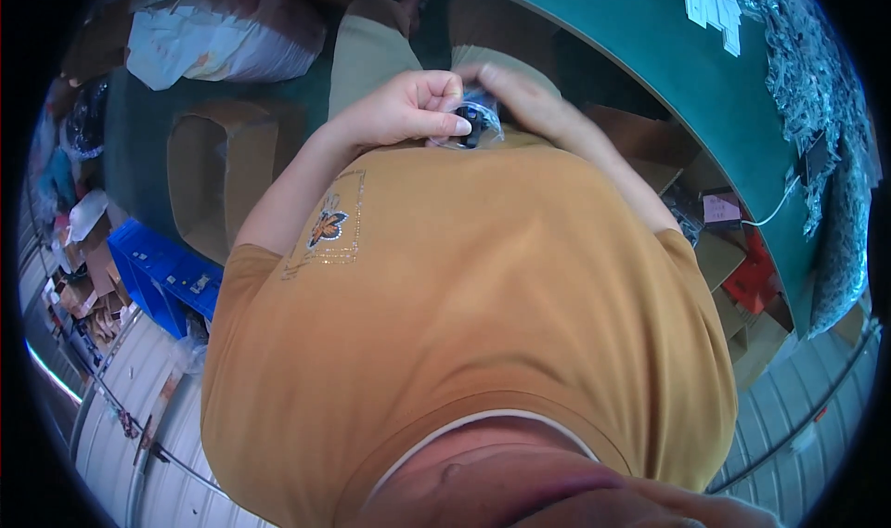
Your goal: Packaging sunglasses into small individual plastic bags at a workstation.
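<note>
In front of my belly, my left hand is closed, its thumb and fingers pinching a small clear plastic bag. A small black object shows through the plastic beside my thumb; its kind I cannot make out. My right hand is close against the far right side of the bag, bent inward over it. Motion blurs this hand, and whether its fingers grip the plastic is hidden.
An open cardboard box stands left of my legs, with a white sack beyond it and a blue bin nearer. Along the right curves a green table, bearing white strips and a heap of clear plastic packets.
</note>
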Demonstrator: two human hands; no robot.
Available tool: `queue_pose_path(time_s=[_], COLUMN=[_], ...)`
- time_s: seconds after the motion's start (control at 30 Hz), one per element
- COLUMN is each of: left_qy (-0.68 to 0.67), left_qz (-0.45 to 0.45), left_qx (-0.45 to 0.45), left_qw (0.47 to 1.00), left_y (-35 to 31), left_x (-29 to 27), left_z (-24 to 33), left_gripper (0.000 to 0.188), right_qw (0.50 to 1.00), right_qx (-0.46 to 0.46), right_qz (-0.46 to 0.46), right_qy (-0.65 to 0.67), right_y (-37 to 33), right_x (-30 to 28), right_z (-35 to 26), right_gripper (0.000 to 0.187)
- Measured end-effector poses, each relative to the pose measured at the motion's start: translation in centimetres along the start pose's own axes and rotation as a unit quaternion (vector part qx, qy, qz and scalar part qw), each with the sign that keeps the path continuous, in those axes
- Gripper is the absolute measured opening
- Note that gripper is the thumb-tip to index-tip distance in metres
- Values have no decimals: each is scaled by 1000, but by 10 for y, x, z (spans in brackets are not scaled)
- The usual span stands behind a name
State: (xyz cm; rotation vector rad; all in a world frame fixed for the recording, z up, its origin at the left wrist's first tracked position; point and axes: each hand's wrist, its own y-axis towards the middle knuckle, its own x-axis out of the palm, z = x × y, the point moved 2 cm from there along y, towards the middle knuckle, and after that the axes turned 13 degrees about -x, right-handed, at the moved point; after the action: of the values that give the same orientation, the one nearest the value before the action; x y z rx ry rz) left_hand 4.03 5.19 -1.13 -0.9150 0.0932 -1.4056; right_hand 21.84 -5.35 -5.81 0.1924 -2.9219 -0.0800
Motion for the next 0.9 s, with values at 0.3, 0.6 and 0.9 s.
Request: queue_pose_path(time_s=[0.3, 0.6, 0.9], left_qy=[380, 361, 548], left_qz=[356, 277, 251], left_qx=[203, 349, 362], left_qw=[829, 819, 712], left_y=[-31, -6, 1], left_x=[11, 29, 22], left_z=[36, 46, 32], left_gripper=[23, 13, 18], right_qw=[987, 975, 958], right_qx=[64, 75, 71], right_qz=[121, 191, 250], right_qy=[81, 91, 121], right_y=[-2, -1, 6], right_x=[9, 19, 13], right_z=[20, 28, 35], right_gripper=[62, 57, 58])
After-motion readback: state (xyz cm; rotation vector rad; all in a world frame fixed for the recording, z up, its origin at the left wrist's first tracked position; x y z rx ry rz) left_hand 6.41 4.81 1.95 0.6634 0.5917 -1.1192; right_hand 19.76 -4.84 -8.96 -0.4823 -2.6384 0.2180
